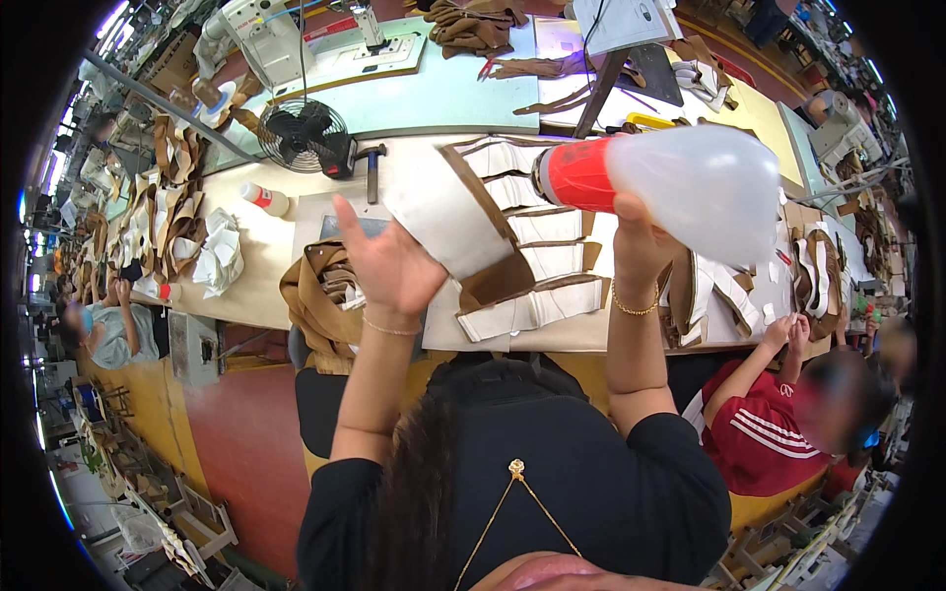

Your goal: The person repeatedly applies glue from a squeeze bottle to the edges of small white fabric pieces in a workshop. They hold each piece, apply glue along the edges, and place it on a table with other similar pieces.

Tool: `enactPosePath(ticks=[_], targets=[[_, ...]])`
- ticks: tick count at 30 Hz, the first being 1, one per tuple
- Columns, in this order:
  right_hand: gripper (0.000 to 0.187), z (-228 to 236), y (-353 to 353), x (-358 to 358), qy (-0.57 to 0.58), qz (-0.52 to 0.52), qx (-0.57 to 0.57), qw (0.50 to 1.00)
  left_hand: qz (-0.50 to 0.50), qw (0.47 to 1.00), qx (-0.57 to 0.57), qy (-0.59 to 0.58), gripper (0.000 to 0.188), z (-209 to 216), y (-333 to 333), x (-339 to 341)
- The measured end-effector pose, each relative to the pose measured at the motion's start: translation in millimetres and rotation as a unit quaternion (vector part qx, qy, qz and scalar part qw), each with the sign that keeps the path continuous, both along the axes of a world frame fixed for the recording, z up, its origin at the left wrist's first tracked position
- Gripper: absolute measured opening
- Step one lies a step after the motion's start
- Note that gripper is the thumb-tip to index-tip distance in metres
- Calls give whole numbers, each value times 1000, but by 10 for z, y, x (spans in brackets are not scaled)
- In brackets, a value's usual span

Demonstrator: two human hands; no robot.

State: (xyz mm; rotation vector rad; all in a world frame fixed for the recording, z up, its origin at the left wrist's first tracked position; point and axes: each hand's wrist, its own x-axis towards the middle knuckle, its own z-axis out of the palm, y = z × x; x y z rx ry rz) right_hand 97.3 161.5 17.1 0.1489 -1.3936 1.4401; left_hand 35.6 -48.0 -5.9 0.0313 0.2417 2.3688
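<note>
My left hand (392,266) supports a brown leather piece with a white backing (448,212). Its fingers go behind the piece and are hidden, while the thumb sticks out to the side. In my right hand (639,241) is a translucent white bottle (705,187) with a red section (581,175) at its narrower end. The bottle lies tilted on its side in the air, its dark-rimmed red end pointing toward the leather piece. Below both hands, several white-backed leather strips (547,229) lie in a row on the table.
A hammer (372,175), a black fan (304,136) and a small white bottle (264,200) stand or lie at the left. Brown leather pieces (320,295) are heaped near the front edge. A sewing machine (271,44) is behind. At right sits a co-worker in red (759,428).
</note>
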Motion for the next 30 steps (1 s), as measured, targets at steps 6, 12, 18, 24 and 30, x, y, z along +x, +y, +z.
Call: enactPosePath(ticks=[6,12,18,24,30], targets=[[36,-26,-84,14,-62,37,-24,997,9,996,-59,61,100,-22,36,118],[38,-399,-73,-294,-94,-38,225,969,5,995,-85,46,99,-76,-7,187],[42,-284,-84,-312,-94,73,74,990,0,978,-181,105,102,-147,-9,240],[29,119,-48,-256,-116,119,-4,986,5,944,-236,229,101,-340,-87,270],[23,195,35,-326,-173,15,151,973,-51,986,-79,138,99,-284,-97,216]])
